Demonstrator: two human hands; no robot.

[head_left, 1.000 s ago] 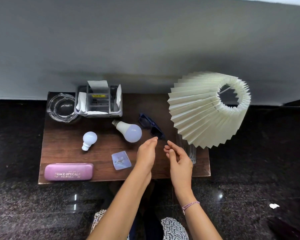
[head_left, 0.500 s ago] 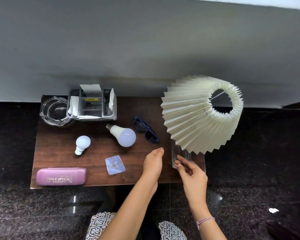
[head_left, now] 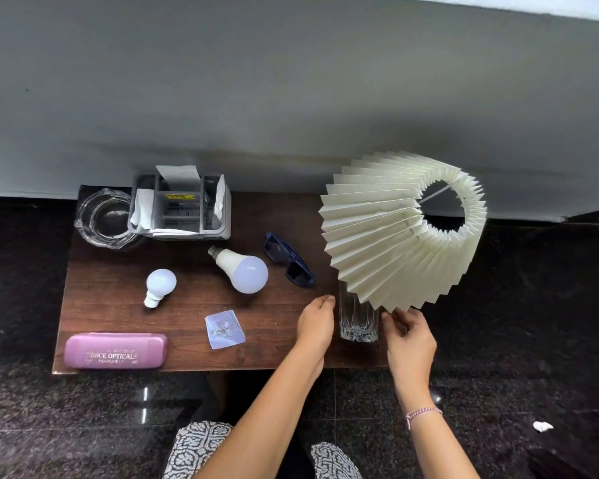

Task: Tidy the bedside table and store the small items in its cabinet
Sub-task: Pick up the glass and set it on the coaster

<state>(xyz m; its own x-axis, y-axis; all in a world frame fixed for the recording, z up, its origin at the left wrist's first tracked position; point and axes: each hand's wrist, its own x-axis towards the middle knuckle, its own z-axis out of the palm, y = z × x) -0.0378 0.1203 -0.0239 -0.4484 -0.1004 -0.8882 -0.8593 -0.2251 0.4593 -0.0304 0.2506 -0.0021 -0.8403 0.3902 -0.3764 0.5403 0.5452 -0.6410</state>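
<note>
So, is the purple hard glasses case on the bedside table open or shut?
Shut: the purple hard glasses case lies flat at the wooden table's front left corner, lid down, lettering up.

- glasses case (head_left: 115,350): pink-purple
- sunglasses (head_left: 288,261): dark blue
- lampshade (head_left: 395,233): cream, pleated
- counter (head_left: 101,305): dark brown woodgrain
- organiser (head_left: 184,209): grey
- bulbs (head_left: 246,271): white

Grey wall (head_left: 291,81), dark speckled floor (head_left: 533,323) — white scrap (head_left: 543,426) far right
</note>
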